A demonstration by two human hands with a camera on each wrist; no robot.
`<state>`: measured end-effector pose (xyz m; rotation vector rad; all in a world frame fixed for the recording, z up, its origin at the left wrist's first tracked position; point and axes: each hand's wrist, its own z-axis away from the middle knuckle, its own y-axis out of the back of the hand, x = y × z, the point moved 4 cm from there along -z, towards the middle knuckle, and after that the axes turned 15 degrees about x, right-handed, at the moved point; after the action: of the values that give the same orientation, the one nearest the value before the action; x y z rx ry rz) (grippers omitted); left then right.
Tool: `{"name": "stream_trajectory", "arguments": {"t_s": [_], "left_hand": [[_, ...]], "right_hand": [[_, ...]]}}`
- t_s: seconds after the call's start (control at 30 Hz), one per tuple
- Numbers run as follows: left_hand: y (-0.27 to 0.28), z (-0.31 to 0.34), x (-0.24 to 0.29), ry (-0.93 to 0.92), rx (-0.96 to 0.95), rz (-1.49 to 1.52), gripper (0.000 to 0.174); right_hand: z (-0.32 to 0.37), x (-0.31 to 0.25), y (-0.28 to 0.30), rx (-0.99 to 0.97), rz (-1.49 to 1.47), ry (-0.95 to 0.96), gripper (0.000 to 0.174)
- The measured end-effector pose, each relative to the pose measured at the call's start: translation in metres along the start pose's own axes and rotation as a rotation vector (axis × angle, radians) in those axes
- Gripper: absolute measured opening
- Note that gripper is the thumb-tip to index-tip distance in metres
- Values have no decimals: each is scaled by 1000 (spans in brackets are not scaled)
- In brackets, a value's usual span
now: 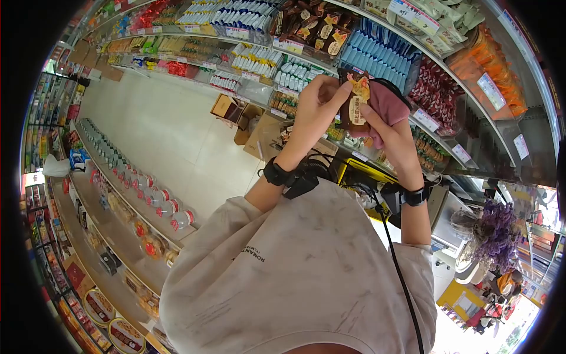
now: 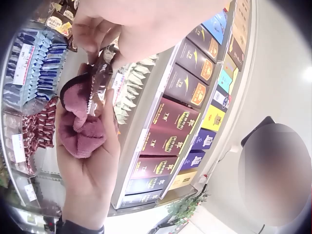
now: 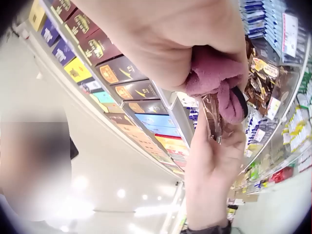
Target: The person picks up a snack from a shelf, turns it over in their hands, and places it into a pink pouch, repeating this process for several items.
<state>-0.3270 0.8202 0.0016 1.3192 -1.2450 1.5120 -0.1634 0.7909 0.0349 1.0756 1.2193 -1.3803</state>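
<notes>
Both hands meet over the shelf front in the head view. Between them is a brown snack packet (image 1: 355,116) with a yellow picture and pale label, its printed side facing up. My left hand (image 1: 318,109) pinches one end, thumb along the upper corner. My right hand (image 1: 396,144) holds a bunched mauve cloth (image 1: 390,105) with a dark edge, its thumb lying over the packet's other side. In the left wrist view the cloth (image 2: 82,131) sits in the right palm against the packet (image 2: 101,75). From the right wrist, the packet (image 3: 211,114) shows as shiny wrapper beside the cloth.
Tiered shelves ahead carry blue packets (image 1: 380,53), brown packets (image 1: 312,29), dark red sweets (image 1: 439,88) and orange packets (image 1: 500,76), with price tags along the edges. Cardboard boxes (image 1: 265,135) stand on the floor. At left is a shelf with bottles (image 1: 168,207). A cable runs down the right arm.
</notes>
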Motion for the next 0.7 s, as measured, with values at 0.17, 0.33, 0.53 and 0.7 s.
{"name": "stream_trajectory", "arguments": {"t_s": [0.17,0.33,0.53,0.7], "left_hand": [[-2,7,0,-98,39,1,41],[-19,16,8,-173,-17,49,38],[-10,9,-5,-145,-120,77,24],[-3,13,6,-72,-251,12,23]], "right_hand": [[-9,18,2,169,150,353,46],[-2,14,-6,69,266,490,43],[5,-8,-8,42,-5,68,48],[-9,-22,-16,165,405,592,39]]}}
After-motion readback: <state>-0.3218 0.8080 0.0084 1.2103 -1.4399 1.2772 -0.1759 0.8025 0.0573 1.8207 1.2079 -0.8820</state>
